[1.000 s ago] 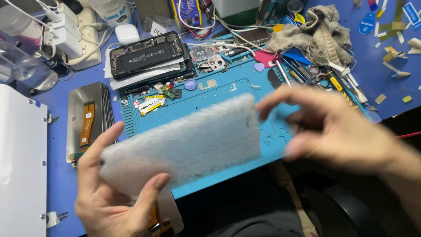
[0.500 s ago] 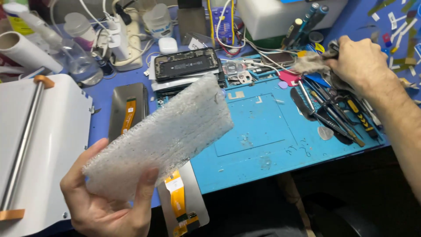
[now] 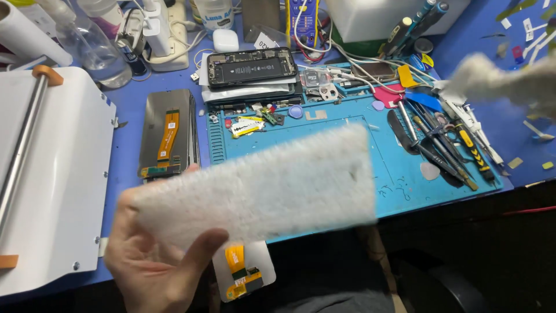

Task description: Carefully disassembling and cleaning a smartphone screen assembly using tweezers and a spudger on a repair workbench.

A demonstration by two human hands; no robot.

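Note:
My left hand (image 3: 153, 261) is at the lower left, shut on one end of a white bubble-wrap sheet (image 3: 260, 185). It holds the sheet flat above the blue repair mat (image 3: 399, 179). At the upper right a pale fuzzy cloth (image 3: 492, 78) hangs blurred in the air above the tools. My right hand (image 3: 547, 93) is at the frame's right edge, mostly hidden behind the cloth it grips. An opened phone (image 3: 249, 66) lies at the mat's far edge.
A white machine with a roller bar (image 3: 52, 174) fills the left side. A display panel with an orange flex cable (image 3: 168, 133) lies beside the mat, another (image 3: 243, 272) near the table's front edge. Screwdrivers and tweezers (image 3: 446, 145) lie at the right. A bottle (image 3: 95, 46) and a power strip (image 3: 165, 35) stand behind.
My right hand reached to the far right, took the fuzzy cloth and lifted it off the table. My left hand kept the bubble-wrap sheet and swung it level over the mat.

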